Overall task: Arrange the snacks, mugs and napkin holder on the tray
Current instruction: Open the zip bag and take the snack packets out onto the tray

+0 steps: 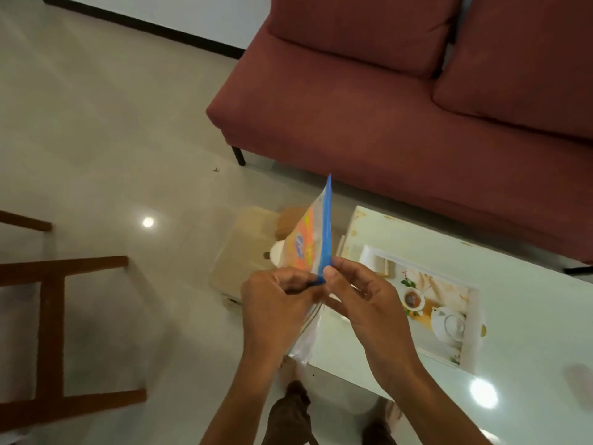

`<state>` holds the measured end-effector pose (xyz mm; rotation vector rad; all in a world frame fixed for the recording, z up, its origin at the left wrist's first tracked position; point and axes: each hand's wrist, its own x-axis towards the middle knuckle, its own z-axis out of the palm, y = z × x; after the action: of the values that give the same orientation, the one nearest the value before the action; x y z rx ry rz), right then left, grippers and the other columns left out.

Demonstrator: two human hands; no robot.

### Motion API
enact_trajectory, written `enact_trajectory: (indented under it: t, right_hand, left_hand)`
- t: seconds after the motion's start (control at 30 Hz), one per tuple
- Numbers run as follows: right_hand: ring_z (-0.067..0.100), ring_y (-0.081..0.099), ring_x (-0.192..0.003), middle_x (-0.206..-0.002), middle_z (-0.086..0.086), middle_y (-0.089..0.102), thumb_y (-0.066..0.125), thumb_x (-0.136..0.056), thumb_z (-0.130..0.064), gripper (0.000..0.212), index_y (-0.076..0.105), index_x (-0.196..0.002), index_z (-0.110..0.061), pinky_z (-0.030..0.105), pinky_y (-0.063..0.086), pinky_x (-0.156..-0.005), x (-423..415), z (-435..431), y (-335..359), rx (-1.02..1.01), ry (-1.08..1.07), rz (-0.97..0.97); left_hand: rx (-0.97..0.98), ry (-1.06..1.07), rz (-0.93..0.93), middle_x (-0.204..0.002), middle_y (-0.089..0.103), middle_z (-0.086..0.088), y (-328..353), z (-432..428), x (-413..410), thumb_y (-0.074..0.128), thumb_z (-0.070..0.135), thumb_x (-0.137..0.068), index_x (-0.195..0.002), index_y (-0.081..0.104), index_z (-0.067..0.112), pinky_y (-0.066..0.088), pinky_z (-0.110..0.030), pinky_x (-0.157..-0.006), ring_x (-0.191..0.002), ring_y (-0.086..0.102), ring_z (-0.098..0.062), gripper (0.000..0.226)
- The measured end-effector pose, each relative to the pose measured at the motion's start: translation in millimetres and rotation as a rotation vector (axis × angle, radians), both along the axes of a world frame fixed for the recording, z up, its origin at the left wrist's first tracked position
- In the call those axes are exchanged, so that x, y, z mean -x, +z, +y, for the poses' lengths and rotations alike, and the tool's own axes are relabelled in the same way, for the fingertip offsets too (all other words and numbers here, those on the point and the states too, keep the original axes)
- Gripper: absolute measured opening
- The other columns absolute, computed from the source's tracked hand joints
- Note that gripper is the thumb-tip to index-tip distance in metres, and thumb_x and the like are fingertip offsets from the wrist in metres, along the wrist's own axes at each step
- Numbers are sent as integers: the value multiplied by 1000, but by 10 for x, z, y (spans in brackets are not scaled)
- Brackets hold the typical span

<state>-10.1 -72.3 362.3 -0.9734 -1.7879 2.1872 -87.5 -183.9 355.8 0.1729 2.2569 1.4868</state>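
Both hands, left (276,303) & right (359,297), pinch a snack bag (316,239) by its blue edge, held above the worktop (529,316) corner. Bag contents can't be made out. Tray (471,319) w/ teapot print sits on worktop, just right of hands.

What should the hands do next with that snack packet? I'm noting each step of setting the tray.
Probably carry the snack packet rightward and lay it on the tray. Both the left hand and the right hand pinch its blue edge in the air, left of the tray, and the tray's printed surface shows no snacks, mugs or napkin holder on it.
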Motion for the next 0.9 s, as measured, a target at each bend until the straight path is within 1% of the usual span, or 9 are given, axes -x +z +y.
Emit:
enact_trajectory:
  t: [0.1, 0.17, 0.27, 0.4, 0.53, 0.6, 0.7, 0.8, 0.9]
  right_hand:
    - [3, 73, -86, -92, -20, 75, 72, -76, -51, 23, 74, -94, -37, 17, 58, -71, -424, 259, 60, -30, -69, -34]
    - [3, 73, -82, -87, -22, 74, 74, -79, -44, 11, 74, -87, -36, 16, 58, -65, -700, 432, 42, -50, -153, -75]
    - [11, 74, -83, -88, -13, 76, 74, -84, -35, 4, 75, -86, -31, 25, 61, -71, -1134, 703, 13, -27, -207, -120]
    - [13, 74, -85, -89, -12, 77, 69, -89, -32, 6, 75, -87, -31, 32, 61, -76, -1697, 1076, -5, -18, -257, -138]
    - [14, 75, -79, -84, -10, 77, 67, -91, -24, 13, 74, -83, -31, 28, 62, -72, -2188, 1384, -2, -8, -281, -127]
    - [13, 75, -77, -82, -8, 77, 65, -93, -22, 16, 73, -83, -33, 28, 62, -74, -2365, 1471, 9, -62, -255, -132]
    - [9, 74, -77, -83, -9, 77, 62, -94, -24, 15, 74, -88, -31, 25, 61, -76, -2531, 1535, -10, -188, -197, -161]
    - [5, 73, -77, -84, -11, 77, 62, -95, -24, 14, 76, -95, -23, 21, 59, -76, -2641, 1593, -37, -236, -191, -170]
    - [2, 72, -75, -78, -17, 75, 66, -92, -21, 14, 73, -88, -33, 15, 57, -72, -2725, 1659, -52, -287, -198, -167]
  left_hand:
    - [17, -51, -4, -62, 75, 13, 45, 303, -454, 92, 26, -65, -69, 80, 23, 57, -19, -57, -57, 72, -4, 13]
    - [45, -77, 39, -53, 69, 12, 65, 491, -766, 93, 34, -58, -56, 71, 19, 48, -12, -49, -47, 65, -5, 27]
    - [73, -132, 114, -53, 65, 1, 76, 781, -1194, 85, 51, -51, -51, 62, 16, 41, -9, -44, -45, 57, -14, 42]
    - [136, -288, 18, -60, 70, -1, 113, 1123, -1595, 92, 40, -57, -65, 69, 13, 50, -17, -50, -54, 63, -17, 37]
    - [145, -431, -141, -83, 75, 15, 230, 1414, -1892, 80, 45, -76, -91, 72, 32, 57, -15, -68, -84, 71, -4, 21]
    - [141, -401, -179, -91, 75, 10, 280, 1580, -2045, 73, 48, -82, -97, 71, 31, 62, -31, -78, -92, 71, -11, 23]
    - [182, -323, -74, -93, 75, 1, 314, 1806, -2272, 71, 44, -87, -100, 70, 22, 62, -43, -81, -89, 72, -17, 25]
    - [213, -298, 106, -91, 76, 5, 315, 1924, -2432, 71, 42, -87, -102, 73, 19, 62, -36, -78, -83, 72, -13, 28]
    - [216, -326, 188, -95, 78, 6, 308, 1971, -2546, 69, 44, -88, -106, 77, 18, 62, -33, -79, -83, 73, -9, 32]
